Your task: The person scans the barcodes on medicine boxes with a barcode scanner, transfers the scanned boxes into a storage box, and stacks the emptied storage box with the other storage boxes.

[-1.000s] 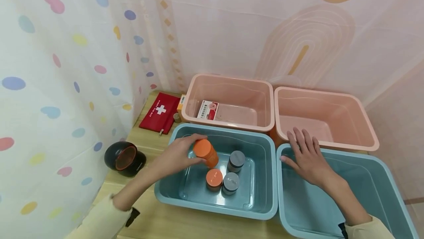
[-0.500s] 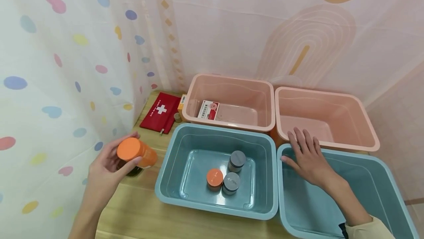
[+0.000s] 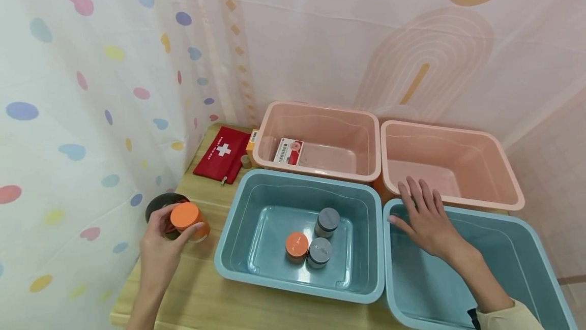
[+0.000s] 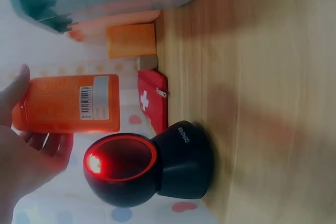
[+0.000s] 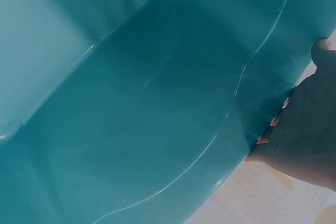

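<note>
My left hand (image 3: 160,243) grips an orange bottle (image 3: 189,220) by its lid end, in front of a black desktop barcode scanner (image 3: 157,203). In the left wrist view the bottle (image 4: 68,103) shows a white barcode label, and the scanner (image 4: 147,166) glows red in its round window. My right hand (image 3: 428,220) rests with fingers spread at the far rim of the right blue bin (image 3: 458,279); the right wrist view shows that hand (image 5: 299,124) at the bin's edge. Inside the left blue bin (image 3: 297,289) stand an orange-lidded bottle (image 3: 296,246) and two grey-lidded jars (image 3: 319,251).
Behind are two pink bins, the left one (image 3: 316,111) with a white and red medicine box (image 3: 288,152) inside, the right one (image 3: 450,162) beside it. A red first aid pouch (image 3: 222,154) and an orange box (image 3: 251,144) lie at the back left of the wooden table (image 3: 270,309).
My left hand has lifted the orange bottle out of the left blue bin and carried it left to the scanner. My right hand has stayed in place.
</note>
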The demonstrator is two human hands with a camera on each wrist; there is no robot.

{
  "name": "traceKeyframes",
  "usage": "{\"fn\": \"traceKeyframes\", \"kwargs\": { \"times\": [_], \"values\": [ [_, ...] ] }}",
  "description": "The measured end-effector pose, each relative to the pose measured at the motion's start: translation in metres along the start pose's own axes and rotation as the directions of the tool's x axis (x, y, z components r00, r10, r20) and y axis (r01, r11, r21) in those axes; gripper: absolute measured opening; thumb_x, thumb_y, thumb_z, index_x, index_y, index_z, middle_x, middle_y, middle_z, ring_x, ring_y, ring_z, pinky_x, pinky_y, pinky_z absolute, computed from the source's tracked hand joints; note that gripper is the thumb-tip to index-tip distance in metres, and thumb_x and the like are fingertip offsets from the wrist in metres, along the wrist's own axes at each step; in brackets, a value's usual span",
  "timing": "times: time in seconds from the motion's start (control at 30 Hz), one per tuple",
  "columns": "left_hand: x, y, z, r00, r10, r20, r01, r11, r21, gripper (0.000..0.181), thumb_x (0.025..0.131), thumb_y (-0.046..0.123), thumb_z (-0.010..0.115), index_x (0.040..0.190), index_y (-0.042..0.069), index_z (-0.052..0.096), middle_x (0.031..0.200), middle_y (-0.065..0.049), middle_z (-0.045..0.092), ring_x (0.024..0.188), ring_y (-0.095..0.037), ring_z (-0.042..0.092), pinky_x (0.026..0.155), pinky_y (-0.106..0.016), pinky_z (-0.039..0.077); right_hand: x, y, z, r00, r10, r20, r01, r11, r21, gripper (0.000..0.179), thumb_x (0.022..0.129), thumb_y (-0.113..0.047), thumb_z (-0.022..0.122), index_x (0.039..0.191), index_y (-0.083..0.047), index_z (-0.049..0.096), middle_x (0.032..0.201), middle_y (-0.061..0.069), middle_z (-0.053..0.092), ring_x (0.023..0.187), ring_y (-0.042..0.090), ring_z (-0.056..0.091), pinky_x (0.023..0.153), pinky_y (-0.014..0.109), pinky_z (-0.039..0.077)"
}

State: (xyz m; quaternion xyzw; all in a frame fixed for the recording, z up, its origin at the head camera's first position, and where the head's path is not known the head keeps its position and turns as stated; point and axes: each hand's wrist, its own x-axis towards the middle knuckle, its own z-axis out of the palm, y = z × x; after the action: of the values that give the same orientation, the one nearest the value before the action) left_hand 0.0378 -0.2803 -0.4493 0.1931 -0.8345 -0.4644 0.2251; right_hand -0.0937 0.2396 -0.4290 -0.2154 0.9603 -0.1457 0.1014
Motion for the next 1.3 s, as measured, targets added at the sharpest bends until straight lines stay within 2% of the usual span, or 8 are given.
{"fn": "traceKeyframes", "kwargs": {
  "times": [0.17, 0.33, 0.43, 0.67, 0.9, 1.0, 1.17, 1.3],
  "values": [
    [0.005, 0.008, 0.004, 1.0, 0.009, -0.006, -0.009, 1.0, 0.0, 0.068, 0.087, -0.003, 0.091, 0.146, 0.0, 0.058, 0.124, 0.012, 0.066, 0.107, 0.007, 0.06, 0.09, -0.002, 0.047, -0.001, 0.0, 0.0, 1.0, -0.003, 0.0, 0.003, 1.0, 0.01, 0.095, 0.107, -0.044, 0.067, 0.171, 0.004, 0.018, 0.179, 0.032, 0.009, 0.164, 0.057, 0.003, 0.13, 0.077, 0.003],
    [0.024, 0.029, 0.004, 0.99, 0.134, 0.047, -0.135, 0.991, 0.011, 0.063, 0.093, -0.004, 0.084, 0.15, -0.003, 0.058, 0.138, -0.018, 0.07, 0.111, 0.015, 0.056, 0.097, 0.0, 0.044, 0.0, 0.001, 0.0, 1.0, -0.002, 0.002, 0.002, 1.0, -0.004, 0.094, 0.107, -0.043, 0.067, 0.171, 0.005, 0.017, 0.179, 0.033, 0.008, 0.164, 0.058, 0.004, 0.13, 0.077, 0.004],
    [0.041, 0.051, 0.007, 0.969, 0.225, 0.105, -0.225, 0.974, -0.01, 0.063, 0.097, -0.003, 0.08, 0.155, 0.0, 0.055, 0.145, -0.022, 0.068, 0.121, 0.009, 0.06, 0.1, -0.001, 0.044, 0.002, 0.002, 0.0, 1.0, -0.003, 0.003, 0.003, 1.0, -0.007, 0.094, 0.108, -0.043, 0.066, 0.171, 0.005, 0.016, 0.179, 0.033, 0.008, 0.164, 0.059, 0.003, 0.129, 0.077, 0.003],
    [0.078, 0.117, 0.046, 0.876, 0.402, 0.268, -0.373, 0.915, -0.153, 0.062, 0.101, 0.002, 0.077, 0.158, 0.004, 0.053, 0.156, -0.017, 0.06, 0.139, -0.034, 0.061, 0.116, -0.013, 0.043, 0.007, 0.005, -0.003, 1.0, 0.003, 0.006, -0.003, 1.0, -0.004, 0.095, 0.108, -0.042, 0.067, 0.172, 0.006, 0.015, 0.179, 0.033, 0.006, 0.164, 0.058, 0.002, 0.13, 0.077, 0.002],
    [0.109, 0.178, 0.102, 0.801, 0.426, 0.421, -0.345, 0.903, -0.256, 0.063, 0.103, 0.013, 0.078, 0.16, 0.004, 0.052, 0.151, -0.017, 0.065, 0.137, -0.034, 0.065, 0.119, -0.05, 0.052, 0.013, 0.005, -0.006, 1.0, -0.01, -0.013, 0.009, 1.0, -0.016, 0.093, 0.109, -0.043, 0.066, 0.171, 0.006, 0.017, 0.179, 0.033, 0.008, 0.164, 0.058, 0.004, 0.13, 0.076, 0.004],
    [0.116, 0.199, 0.128, 0.776, 0.428, 0.464, -0.325, 0.901, -0.287, 0.062, 0.102, 0.015, 0.08, 0.158, 0.005, 0.055, 0.147, -0.015, 0.067, 0.131, -0.031, 0.067, 0.115, -0.048, 0.055, 0.012, 0.004, -0.007, 1.0, -0.01, -0.014, 0.01, 1.0, -0.019, 0.093, 0.109, -0.043, 0.066, 0.171, 0.006, 0.017, 0.179, 0.033, 0.008, 0.164, 0.058, 0.004, 0.13, 0.076, 0.004],
    [0.12, 0.223, 0.173, 0.713, 0.488, 0.503, -0.385, 0.873, -0.3, 0.058, 0.101, 0.02, 0.082, 0.153, 0.006, 0.059, 0.138, -0.012, 0.072, 0.112, -0.027, 0.067, 0.095, -0.038, 0.057, 0.008, 0.0, -0.004, 1.0, 0.004, -0.016, -0.005, 1.0, -0.017, 0.094, 0.107, -0.04, 0.069, 0.172, 0.004, 0.017, 0.18, 0.032, 0.008, 0.164, 0.057, 0.004, 0.13, 0.076, 0.003],
    [0.113, 0.236, 0.211, 0.669, 0.442, 0.597, -0.293, 0.896, -0.334, 0.063, 0.102, 0.022, 0.082, 0.156, 0.005, 0.054, 0.146, -0.013, 0.068, 0.123, -0.027, 0.066, 0.104, -0.036, 0.058, 0.001, -0.005, 0.004, 1.0, 0.014, -0.025, -0.015, 1.0, -0.017, 0.094, 0.106, -0.04, 0.071, 0.172, 0.004, 0.019, 0.18, 0.031, 0.009, 0.164, 0.057, 0.005, 0.13, 0.077, 0.005]
  ]
}}
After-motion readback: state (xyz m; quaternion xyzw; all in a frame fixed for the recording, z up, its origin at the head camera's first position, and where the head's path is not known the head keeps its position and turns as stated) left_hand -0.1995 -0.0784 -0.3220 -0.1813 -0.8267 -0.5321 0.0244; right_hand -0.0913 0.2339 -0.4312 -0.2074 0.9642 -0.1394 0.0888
